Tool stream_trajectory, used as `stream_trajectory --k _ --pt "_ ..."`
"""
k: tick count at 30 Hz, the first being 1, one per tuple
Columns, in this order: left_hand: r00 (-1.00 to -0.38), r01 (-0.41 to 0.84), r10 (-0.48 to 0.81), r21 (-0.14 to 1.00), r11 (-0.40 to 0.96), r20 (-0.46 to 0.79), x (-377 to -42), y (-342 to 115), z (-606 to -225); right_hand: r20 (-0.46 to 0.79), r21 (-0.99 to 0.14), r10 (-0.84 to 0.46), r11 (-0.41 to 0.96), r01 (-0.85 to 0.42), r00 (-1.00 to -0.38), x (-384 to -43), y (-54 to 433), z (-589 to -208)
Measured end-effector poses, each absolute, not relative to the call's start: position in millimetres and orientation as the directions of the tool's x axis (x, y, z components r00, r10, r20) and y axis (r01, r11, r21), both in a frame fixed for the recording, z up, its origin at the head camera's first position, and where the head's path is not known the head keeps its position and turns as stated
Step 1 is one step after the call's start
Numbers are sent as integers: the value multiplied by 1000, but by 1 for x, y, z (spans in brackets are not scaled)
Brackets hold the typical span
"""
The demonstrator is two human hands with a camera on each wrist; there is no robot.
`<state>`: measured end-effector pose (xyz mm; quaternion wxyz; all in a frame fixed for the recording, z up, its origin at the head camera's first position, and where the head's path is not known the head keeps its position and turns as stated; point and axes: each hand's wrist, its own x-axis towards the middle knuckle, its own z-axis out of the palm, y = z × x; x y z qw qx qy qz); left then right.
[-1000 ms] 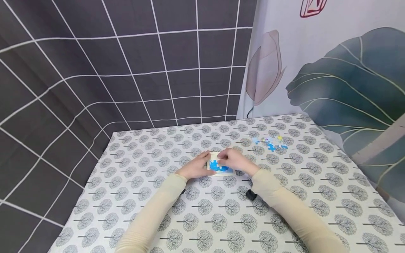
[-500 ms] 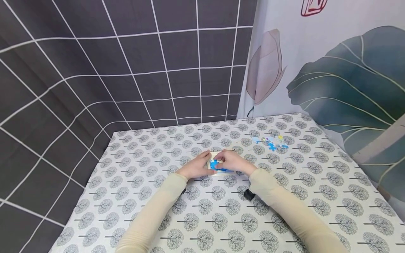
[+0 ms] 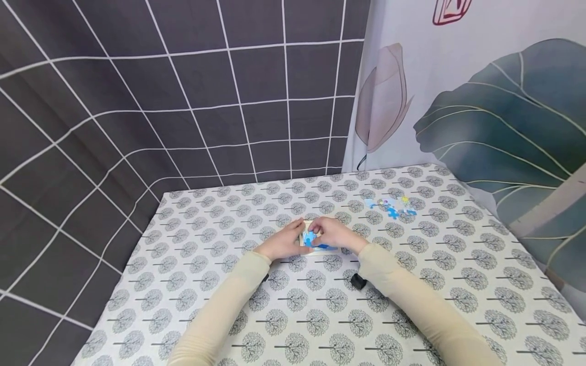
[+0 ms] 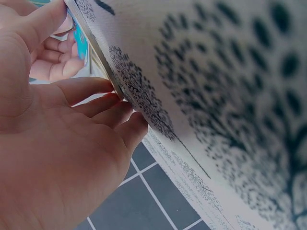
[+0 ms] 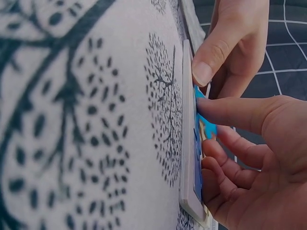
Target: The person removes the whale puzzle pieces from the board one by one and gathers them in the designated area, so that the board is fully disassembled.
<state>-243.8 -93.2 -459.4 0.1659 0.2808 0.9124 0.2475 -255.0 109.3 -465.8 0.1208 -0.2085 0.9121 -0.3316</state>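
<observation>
A small cream-rimmed jigsaw tray [image 3: 326, 252] lies on the table with blue puzzle pieces in it. My left hand [image 3: 285, 241] holds the tray at its left side, thumb at the near edge and fingers along the far part. Over the tray, the fingers of my right hand [image 3: 338, 235] pinch a blue puzzle piece [image 5: 209, 127]. That piece stands tilted up from the tray in the right wrist view, close to the left thumb [image 5: 203, 72]. Part of the tray is hidden beneath the right hand.
Several loose puzzle pieces [image 3: 392, 212], blue and white, lie in a group at the back right, one with a yellow sun [image 3: 405, 199]. The tablecloth [image 3: 295, 300] is white with grey trees. A dark gridded curtain [image 3: 192, 86] hangs behind the table.
My right hand has shifted slightly left over the tray, its fingers now closer to the left hand. The left hand has stayed at the tray's side.
</observation>
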Motion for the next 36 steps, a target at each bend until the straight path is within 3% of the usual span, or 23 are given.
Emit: stream_trajectory --k 36 --pt "-780 431 606 566 703 -159 -247 -94 -464 -47 -737 -465 613 -283 -884 -247 109 -466"
